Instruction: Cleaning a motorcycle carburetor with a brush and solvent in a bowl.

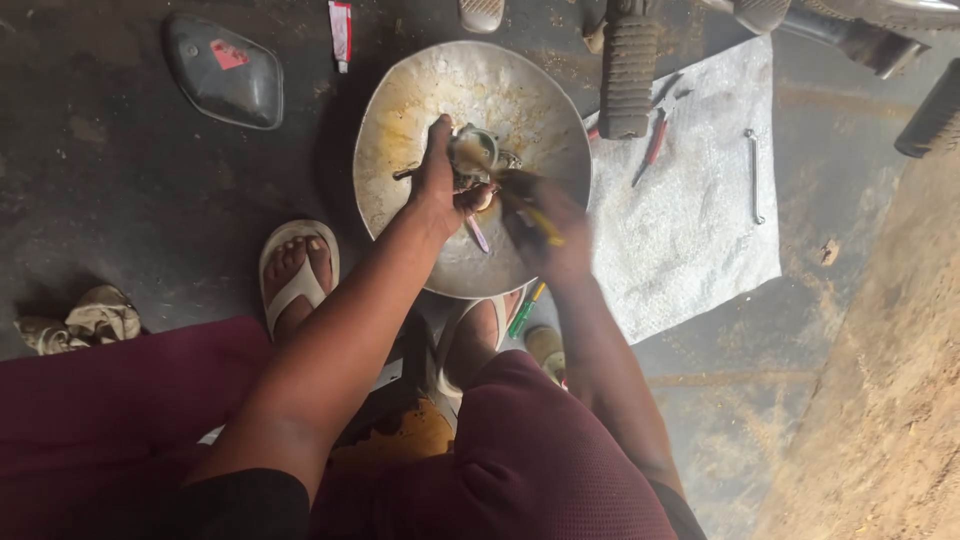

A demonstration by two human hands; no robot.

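Maroon-clad knees fill the bottom of frame, w/ our sandalled feet on the floor (120, 200) just above. Our left hand (438, 185) has its fingers wrapped tight round a small metal engine part (478, 155), prob. a carburettor, held over the wide, grimy metal bowl (400, 110) at centre top. Right hand (545, 225), blurred, has fingers closed on a yellow-handled tool (543, 222) whose tip meets the part. We judge the cleaning is midway: part off and in hand, residue in bowl, nothing refitted. Part's long axis is unclear; its round mouth faces up toward the top of frame. Tool runs lower right to upper left.
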